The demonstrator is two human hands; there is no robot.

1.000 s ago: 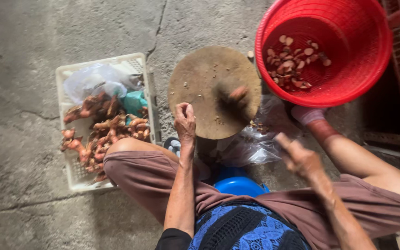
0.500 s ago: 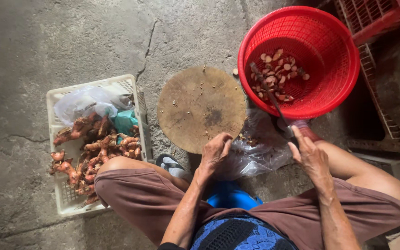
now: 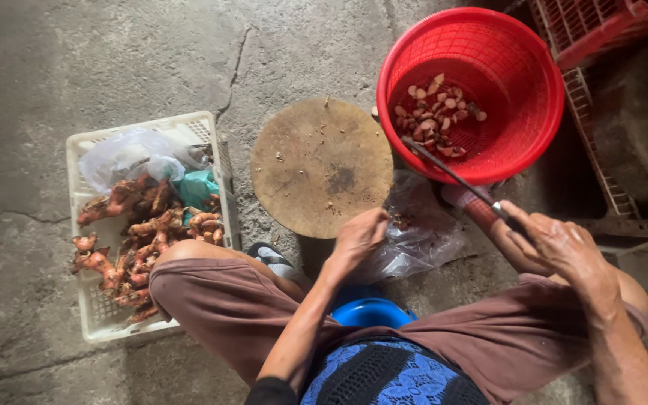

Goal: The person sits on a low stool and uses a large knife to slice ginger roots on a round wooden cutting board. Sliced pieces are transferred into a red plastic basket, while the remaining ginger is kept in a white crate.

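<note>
The person is sitting low over a cracked grey concrete floor (image 3: pixel 76 60), knees spread, and the right hand (image 3: pixel 564 247) is closing around the handle of a long thin dark-bladed knife (image 3: pixel 451 174), fingers wrapped tight so the handle is mostly hidden; the blade is slanting up and to the left, its tip lying over the near rim of the round red plastic mesh basket (image 3: pixel 541 97). Inside that basket a small heap of pale pink-edged cut root slices (image 3: pixel 436 116) is lying on the bottom. The left hand (image 3: pixel 358 238) is hanging with its fingers curled downward at the near edge of the round, worn wooden chopping board (image 3: pixel 322 166), fingertips bunched over a crumpled clear plastic bag (image 3: pixel 414 236) that is lying just beside the board; whether those fingers are pinching anything cannot be told, since they are hiding their own tips. The board is lying flat between the basket and a white plastic slatted crate (image 3: pixel 95 315), which is holding a pile of knobbly reddish-brown roots (image 3: pixel 136 232) together with a crumpled whitish plastic bag (image 3: pixel 125 157) and a scrap of teal plastic (image 3: pixel 196 187). A blue plastic stool (image 3: pixel 373 311) is showing between the person's legs, and red plastic crates (image 3: pixel 586 26) are standing beyond the basket.
</note>
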